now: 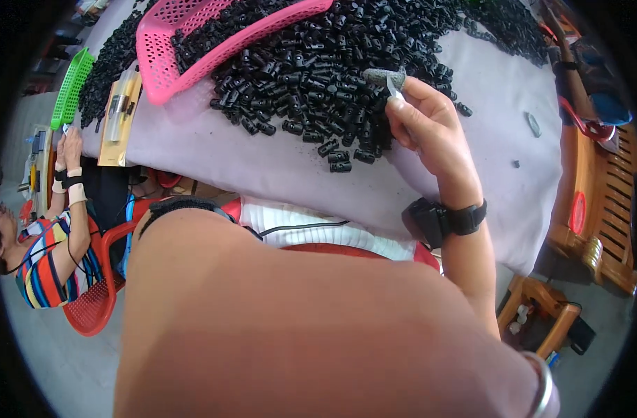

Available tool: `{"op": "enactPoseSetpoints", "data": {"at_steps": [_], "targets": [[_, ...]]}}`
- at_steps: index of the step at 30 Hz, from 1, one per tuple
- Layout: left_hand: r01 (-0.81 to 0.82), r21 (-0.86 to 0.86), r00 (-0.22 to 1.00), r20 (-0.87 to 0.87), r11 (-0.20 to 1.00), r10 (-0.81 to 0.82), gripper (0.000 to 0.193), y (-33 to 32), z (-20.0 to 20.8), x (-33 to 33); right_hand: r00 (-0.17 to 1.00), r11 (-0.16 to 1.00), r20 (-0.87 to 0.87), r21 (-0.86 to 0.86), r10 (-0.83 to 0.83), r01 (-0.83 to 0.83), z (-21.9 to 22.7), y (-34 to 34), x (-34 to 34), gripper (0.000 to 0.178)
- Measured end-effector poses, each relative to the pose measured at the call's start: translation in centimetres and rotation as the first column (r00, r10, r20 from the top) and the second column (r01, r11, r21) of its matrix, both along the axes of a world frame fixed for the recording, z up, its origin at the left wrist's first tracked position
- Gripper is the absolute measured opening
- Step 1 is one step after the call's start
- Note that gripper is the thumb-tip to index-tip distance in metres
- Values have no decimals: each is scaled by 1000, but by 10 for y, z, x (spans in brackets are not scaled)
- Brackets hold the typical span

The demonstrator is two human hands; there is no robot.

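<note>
My right hand (pixel 430 129) is raised over the near right edge of a heap of black cord locks (pixel 297 90). Thumb and fingers pinch a dark grey, rough-looking oval piece (pixel 384 74) together with a thin pale strip (pixel 393 86); what exactly they are, I cannot make out. A black watch-like device is strapped round that wrist. Across the lower middle, a bare arm (pixel 297 327) fills the view close up, with a silver bracelet (pixel 543 386) at its lower right. My left hand does not show.
A pink perforated basket (pixel 157 63) lies tilted against the heap on a pale cloth-covered table (pixel 499 160). Left of it are a yellow board (pixel 116 118) and a green basket (pixel 73 87). Another person (pixel 47 258) sits left on a red chair. A wooden bench (pixel 604 195) stands right.
</note>
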State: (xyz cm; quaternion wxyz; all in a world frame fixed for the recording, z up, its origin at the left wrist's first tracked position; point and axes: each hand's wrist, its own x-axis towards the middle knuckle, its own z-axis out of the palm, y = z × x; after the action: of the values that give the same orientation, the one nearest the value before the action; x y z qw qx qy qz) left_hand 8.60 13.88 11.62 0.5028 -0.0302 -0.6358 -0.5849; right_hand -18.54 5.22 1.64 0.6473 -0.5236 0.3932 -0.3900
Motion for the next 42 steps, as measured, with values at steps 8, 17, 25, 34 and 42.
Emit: {"op": "enactPoseSetpoints", "data": {"at_steps": [8, 17, 25, 34, 42], "targets": [[-35, 24, 998, 49, 999, 34, 12, 3, 0, -1, 1000, 1000, -12, 18, -15, 15, -3, 0, -3, 19], [-84, 52, 990, 120, 995, 77, 11, 7, -2, -5, 1000, 1000, -7, -7, 1, -1, -5, 0, -2, 18], [-94, 42, 985, 152, 995, 87, 11, 0, -5, -16, 1000, 1000, -1, 19, -4, 4, -2, 1, 0, 17], [-66, 25, 982, 177, 998, 60, 10, -9, -6, -31, 999, 999, -8, -5, 43, -43, -3, -1, -4, 16], [-102, 26, 967, 238, 994, 93, 10, -8, -5, -34, 999, 1000, -31, -10, 19, -19, 0, 0, -3, 18]]}}
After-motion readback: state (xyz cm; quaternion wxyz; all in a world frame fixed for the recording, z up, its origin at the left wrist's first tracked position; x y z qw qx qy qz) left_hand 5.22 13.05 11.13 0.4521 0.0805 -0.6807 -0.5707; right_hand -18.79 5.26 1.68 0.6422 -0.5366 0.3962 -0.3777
